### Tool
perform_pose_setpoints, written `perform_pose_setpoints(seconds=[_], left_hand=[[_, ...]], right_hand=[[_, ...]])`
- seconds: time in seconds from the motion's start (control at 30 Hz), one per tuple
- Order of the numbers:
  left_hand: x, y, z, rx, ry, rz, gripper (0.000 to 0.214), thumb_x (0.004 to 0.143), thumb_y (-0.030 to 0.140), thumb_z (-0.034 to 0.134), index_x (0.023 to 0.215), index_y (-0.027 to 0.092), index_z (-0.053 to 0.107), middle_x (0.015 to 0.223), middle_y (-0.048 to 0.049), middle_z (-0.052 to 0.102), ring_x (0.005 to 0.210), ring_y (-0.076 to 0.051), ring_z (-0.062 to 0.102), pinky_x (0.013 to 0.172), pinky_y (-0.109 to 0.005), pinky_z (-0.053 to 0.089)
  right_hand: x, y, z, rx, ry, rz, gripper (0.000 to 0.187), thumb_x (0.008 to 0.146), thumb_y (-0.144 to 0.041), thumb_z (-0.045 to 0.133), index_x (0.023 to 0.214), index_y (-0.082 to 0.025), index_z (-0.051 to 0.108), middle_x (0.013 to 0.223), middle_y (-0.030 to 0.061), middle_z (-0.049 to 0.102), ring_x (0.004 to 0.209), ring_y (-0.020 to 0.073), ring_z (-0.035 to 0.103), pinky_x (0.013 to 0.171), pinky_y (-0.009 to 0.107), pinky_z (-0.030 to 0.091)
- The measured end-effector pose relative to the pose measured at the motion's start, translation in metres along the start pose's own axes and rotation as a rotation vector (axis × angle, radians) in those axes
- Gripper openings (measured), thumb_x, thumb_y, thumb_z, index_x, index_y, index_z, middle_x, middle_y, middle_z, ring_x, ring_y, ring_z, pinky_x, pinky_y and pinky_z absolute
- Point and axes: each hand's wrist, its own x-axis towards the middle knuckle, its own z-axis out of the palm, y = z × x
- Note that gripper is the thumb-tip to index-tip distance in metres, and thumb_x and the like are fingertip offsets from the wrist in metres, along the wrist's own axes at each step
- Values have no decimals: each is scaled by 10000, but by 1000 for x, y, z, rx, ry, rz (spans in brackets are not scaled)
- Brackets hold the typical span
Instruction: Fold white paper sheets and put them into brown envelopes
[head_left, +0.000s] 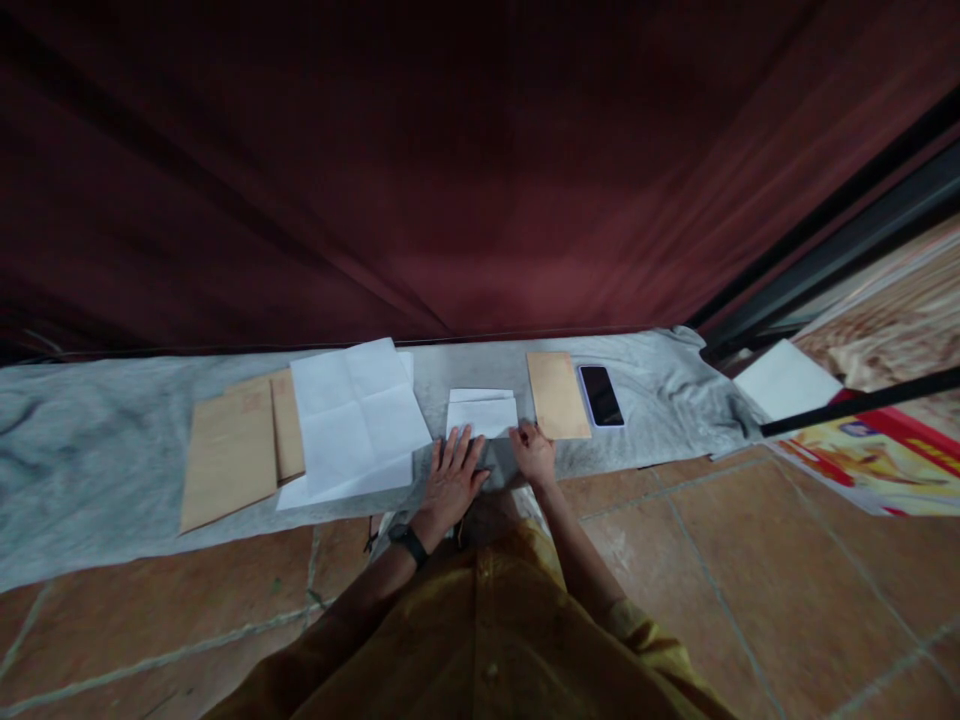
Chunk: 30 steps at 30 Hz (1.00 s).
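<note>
A folded white sheet of paper (482,412) lies on the grey cloth in front of me, with a crease line near its far edge. My left hand (450,482) rests flat, its spread fingertips on the near left edge of the paper. At the near right corner of that paper, my right hand (534,455) is closed, its fingers curled and pinching at the edge. Just right of it lies a small brown envelope (559,395). Larger white sheets with crossing fold lines (360,405) lie to the left, partly over brown envelopes (232,450).
A phone (601,396) lies right of the small envelope. The long surface under everything wears a grey cloth (660,390), with a dark red curtain (480,200) behind. At right are a black metal frame (847,220), a white item (787,380) and a colourful printed package (885,455).
</note>
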Motion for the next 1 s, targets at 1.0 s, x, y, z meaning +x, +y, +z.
perform_pose_setpoints(seconds=[1.0], left_hand=[[5, -1, 2, -13, -40, -52, 584, 1002, 443, 433, 1523, 178, 433, 1655, -127, 316, 1557, -313, 197, 1240, -544, 239]], right_hand=[[1, -14, 8, -184, 71, 58, 255, 1049, -366, 463, 1053, -183, 641, 1004, 106, 753, 915, 221, 714, 866, 320, 385]])
